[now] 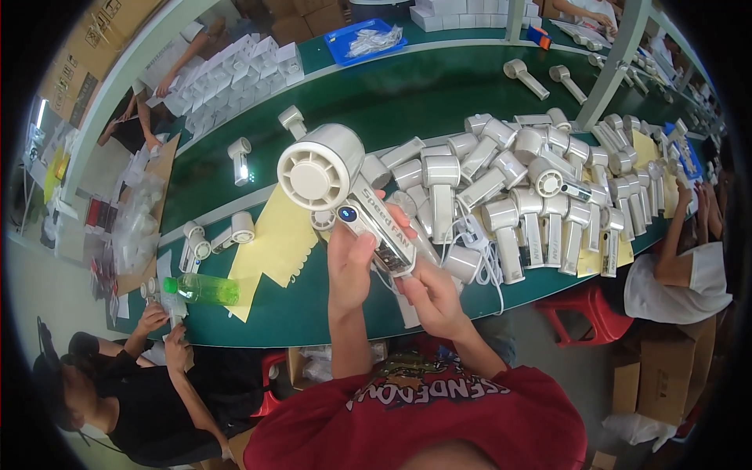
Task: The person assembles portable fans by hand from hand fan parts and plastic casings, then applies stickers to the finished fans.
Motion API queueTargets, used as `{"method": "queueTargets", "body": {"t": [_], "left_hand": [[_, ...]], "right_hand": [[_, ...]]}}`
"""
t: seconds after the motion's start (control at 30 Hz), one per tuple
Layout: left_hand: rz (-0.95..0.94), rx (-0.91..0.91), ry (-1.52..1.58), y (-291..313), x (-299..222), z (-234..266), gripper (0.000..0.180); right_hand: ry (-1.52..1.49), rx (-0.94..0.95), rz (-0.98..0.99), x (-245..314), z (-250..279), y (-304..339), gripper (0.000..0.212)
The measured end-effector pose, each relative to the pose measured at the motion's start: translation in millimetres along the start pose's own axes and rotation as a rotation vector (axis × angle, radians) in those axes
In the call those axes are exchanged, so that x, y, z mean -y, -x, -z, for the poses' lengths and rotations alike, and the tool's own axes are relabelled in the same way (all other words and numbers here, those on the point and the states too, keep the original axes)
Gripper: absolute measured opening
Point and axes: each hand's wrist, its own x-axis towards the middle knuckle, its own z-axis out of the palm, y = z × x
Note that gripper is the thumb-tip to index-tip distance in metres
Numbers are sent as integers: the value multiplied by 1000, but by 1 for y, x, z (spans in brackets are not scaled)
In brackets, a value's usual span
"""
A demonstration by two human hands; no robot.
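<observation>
A white handheld fan (319, 166) is raised over the green table, its round grille head up and to the left. My left hand (350, 262) is wrapped round its handle, the thumb just below a small lit display and fingertips showing past the far edge. Closed at the handle's lower end is my right hand (435, 301), its thumb against the casing. Behind and to the right of the held fan lies a large heap of similar white fans (501, 168). White charging cables (487, 270) trail among them, close to my right hand.
Yellow paper sheets (286, 243) and a green drink bottle (205, 289) lie left of my hands. Beyond runs a green conveyor belt (368, 94) carrying a few fans. White boxes (243, 74) and a blue tray (364, 43) are farther back. Co-workers sit at both sides.
</observation>
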Motion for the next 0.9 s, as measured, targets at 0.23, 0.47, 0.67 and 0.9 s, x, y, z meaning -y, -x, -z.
{"method": "queueTargets", "body": {"t": [0.23, 0.47, 0.67, 0.9], "left_hand": [[-92, 21, -171, 1, -12, -16, 53], [-102, -372, -190, -1, 1, -13, 41], [29, -559, 192, -9, 5, -12, 36], [-396, -899, 179, -50, -48, 68, 26]], "right_hand": [[-75, -48, -4, 3, -6, 4, 19], [482, -283, 262, -10, -9, -11, 11], [290, -142, -208, -19, -11, -6, 9], [312, -206, -255, -3, -10, 48, 13]]}}
